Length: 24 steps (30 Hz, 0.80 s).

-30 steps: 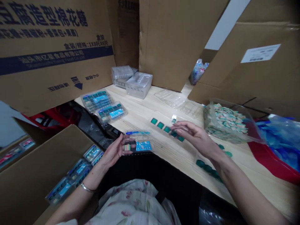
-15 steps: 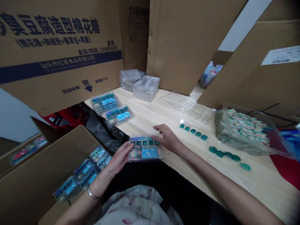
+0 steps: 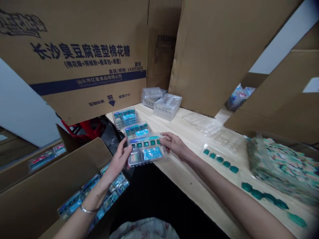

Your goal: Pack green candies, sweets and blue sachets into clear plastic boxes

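Note:
Between both hands is a clear plastic tray pack (image 3: 147,153), with a row of dark green pieces along its upper part and a blue packet below. My left hand (image 3: 121,156) grips its left end. Closed on the upper right corner is my right hand (image 3: 174,145). Just behind the held pack, a similar filled pack (image 3: 142,131) lies near the table's left edge, partly covered by it. A stack of filled packs (image 3: 126,117) stands farther back. Some loose dark green pieces (image 3: 270,198) lie on the table to the right.
An open carton (image 3: 82,159) at lower left holds several filled packs (image 3: 71,204). Empty clear trays (image 3: 168,108) are stacked at the back; others (image 3: 199,123) lie flat. A tray with green pieces (image 3: 219,159) sits right, before a clear tub of small sachets (image 3: 289,162). Large cardboard boxes (image 3: 99,30) wall the back.
Both hands have moved the pack forward, toward the stacks at the table's left edge. My right hand has closed on the pack's corner. The camera view has shifted left and up.

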{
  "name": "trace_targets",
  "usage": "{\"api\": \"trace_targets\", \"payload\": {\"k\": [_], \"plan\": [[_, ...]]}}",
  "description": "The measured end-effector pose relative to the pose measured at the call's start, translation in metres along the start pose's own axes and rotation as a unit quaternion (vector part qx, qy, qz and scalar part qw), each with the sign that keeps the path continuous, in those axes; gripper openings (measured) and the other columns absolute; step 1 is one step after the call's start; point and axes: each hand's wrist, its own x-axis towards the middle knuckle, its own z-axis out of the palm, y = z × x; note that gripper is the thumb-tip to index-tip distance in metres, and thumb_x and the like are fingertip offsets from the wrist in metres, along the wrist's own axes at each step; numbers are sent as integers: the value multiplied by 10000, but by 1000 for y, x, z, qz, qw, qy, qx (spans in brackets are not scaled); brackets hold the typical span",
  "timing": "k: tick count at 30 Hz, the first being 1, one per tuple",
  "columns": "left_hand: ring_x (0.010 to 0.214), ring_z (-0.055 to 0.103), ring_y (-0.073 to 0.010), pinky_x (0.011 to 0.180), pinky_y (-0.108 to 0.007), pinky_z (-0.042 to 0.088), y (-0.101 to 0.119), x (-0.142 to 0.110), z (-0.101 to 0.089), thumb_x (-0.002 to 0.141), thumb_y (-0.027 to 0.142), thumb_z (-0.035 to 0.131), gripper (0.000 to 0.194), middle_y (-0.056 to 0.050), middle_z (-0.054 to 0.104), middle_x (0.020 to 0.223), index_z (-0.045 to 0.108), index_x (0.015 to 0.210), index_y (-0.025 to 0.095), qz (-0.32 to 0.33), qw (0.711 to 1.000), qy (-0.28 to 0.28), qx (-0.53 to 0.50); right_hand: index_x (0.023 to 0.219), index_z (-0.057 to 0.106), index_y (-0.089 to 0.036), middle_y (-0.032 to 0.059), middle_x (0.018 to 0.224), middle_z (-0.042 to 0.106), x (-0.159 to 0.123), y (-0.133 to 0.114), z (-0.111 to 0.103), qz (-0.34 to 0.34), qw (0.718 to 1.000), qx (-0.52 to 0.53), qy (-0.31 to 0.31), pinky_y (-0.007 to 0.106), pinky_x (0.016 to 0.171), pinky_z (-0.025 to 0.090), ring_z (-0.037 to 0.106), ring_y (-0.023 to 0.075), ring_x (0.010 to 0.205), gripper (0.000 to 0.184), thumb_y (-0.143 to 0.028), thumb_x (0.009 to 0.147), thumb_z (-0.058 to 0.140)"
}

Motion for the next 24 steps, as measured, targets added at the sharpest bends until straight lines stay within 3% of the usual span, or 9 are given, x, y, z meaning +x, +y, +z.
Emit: {"api": "trace_targets", "payload": {"k": [2,4,8,11,14,17,20,22,24], "plan": [[371,461,-115,381,-221,356,7,23,-15,828,562,487,736,46,565,576,254,1438,221,18,998,21,65,1095,540,-119,-50,573,523,37,-12,9,-22,996,-84,2,217,479,383,483,94,477,372,-362,814,562],[399,502,-140,413,-238,373,12,48,-26,847,573,431,704,25,578,564,306,1417,180,30,990,46,130,1054,593,-122,-5,627,596,73,-20,17,-35,978,-206,29,225,526,401,539,116,539,321,-347,837,520],[755,673,-263,659,-330,481,11,93,-37,891,521,333,640,-120,704,844,379,1374,103,21,949,90,301,1017,654,-162,86,932,697,127,-23,29,-43,908,-410,72,261,712,438,632,200,875,344,-382,882,427],[1087,593,-331,862,-394,438,3,114,-37,893,470,341,602,-210,642,1145,412,1345,80,17,928,95,360,1063,649,-173,125,1051,682,145,-15,34,-37,856,-514,45,312,766,452,627,249,982,435,-402,924,307],[1141,554,-360,901,-428,412,-6,122,-34,883,486,334,618,-243,612,1187,416,1328,65,5,923,78,377,1027,661,-149,158,1052,677,147,-7,40,-27,822,-569,12,350,784,460,631,272,989,439,-344,937,278],[1108,575,-372,893,-444,418,-11,124,-34,882,506,287,648,-261,623,1152,393,1328,48,-6,919,58,389,1019,654,-181,115,1044,686,140,-5,48,-25,821,-570,-4,338,794,465,636,246,980,344,-286,924,340],[1109,576,-365,903,-424,423,-8,124,-39,858,558,286,709,-257,627,1139,382,1329,38,-7,917,50,395,1085,607,-216,79,1071,679,134,-7,47,-26,830,-558,3,338,823,464,625,222,1004,303,-337,926,379],[1104,569,-395,885,-446,434,0,119,-45,819,642,295,811,-276,617,1132,367,1336,22,1,909,72,409,1085,597,-180,107,1038,682,129,-7,30,-29,861,-506,48,378,861,450,615,241,1014,328,-403,917,423],[1013,608,-423,833,-482,450,11,108,-50,792,705,269,887,-270,648,1039,325,1364,28,-10,897,96,432,974,628,-113,144,959,684,119,-4,-3,-23,907,-399,135,417,874,439,608,270,1002,316,-395,885,518]]}}
